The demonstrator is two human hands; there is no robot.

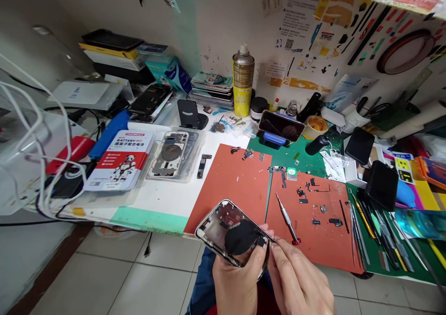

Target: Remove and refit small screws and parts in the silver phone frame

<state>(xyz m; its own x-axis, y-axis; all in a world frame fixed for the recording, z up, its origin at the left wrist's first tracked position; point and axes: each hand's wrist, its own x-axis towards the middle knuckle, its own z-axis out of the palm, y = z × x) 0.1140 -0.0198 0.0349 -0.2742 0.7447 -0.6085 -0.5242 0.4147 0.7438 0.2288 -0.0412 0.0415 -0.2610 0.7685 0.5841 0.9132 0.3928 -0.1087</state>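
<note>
Left of the screwdriver [286, 216], clamping a tilted phone shell [215, 232], with a black disc [241, 237] inside, between thumb and fingers of the left hand [237, 278], and touching its right end with bunched fingertips of the right hand [301, 275]; cannot tell pinching from mere touching there. Can see, right of the screwdriver, small parts [304, 201], with tools [364, 216] farther out; behind it, a propped phone [281, 126]; far left of it, a battery box [118, 161].

One head-worn view, facing forward and down. Left hand [237, 280] and right hand [301, 275] close; bench [170, 194] mid-range; wall [219, 13] beyond.
</note>
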